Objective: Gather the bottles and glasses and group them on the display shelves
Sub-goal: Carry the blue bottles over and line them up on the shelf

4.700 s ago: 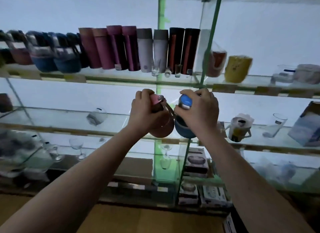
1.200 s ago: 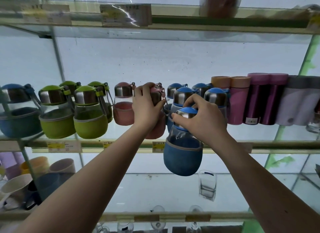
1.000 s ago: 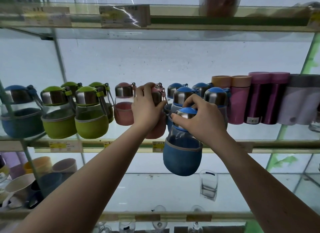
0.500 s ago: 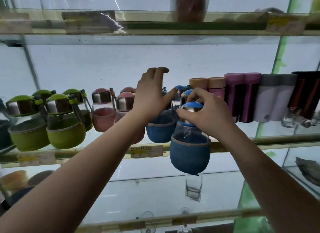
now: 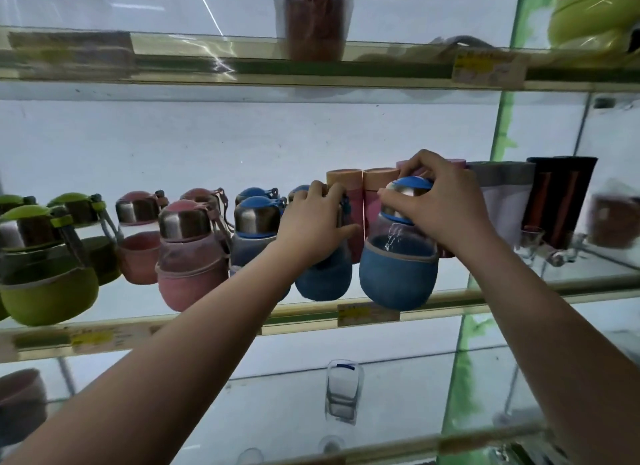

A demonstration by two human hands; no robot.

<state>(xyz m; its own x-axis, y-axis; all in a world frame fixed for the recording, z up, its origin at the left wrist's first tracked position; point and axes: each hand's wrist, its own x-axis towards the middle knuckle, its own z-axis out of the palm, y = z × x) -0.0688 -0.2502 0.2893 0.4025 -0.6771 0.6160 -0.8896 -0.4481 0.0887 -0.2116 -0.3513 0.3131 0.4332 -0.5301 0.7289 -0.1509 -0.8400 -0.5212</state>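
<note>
The head view looks up at glass display shelves. In the centre right of the frame the right hand (image 5: 446,210) has its fingers (image 5: 398,201) curled round the steel and blue cap of a blue bottle (image 5: 398,274), pinching it from above. The bottle's round base sits at the front edge of the middle shelf (image 5: 114,335). Whether it rests on the glass or hangs just above it cannot be told.

Just to its left, the left hand (image 5: 311,222) wraps over the top of a second blue bottle (image 5: 322,281) that stands on the same shelf, its fingers closed round the neck. Further left along the row stand more blue bottles, then a pink bottle (image 5: 192,257) and a green bottle (image 5: 45,270). Behind the hands are tall pink tumblers (image 5: 346,180), with dark tumblers (image 5: 561,194) to the right.

The blue bottle appears to be clear glass above a soft fabric sleeve, so it is likely moderately heavy and breakable. The bare glass and polished cap may be slippery, while the sleeve offers friction. A hold at the cap suits lifting it in among close neighbours, but the belly gives the surer grip. Setting it down gently matters, since the shelf itself is glass. A lone drinking glass (image 5: 343,395) waits on the shelf below, at centre bottom.
</note>
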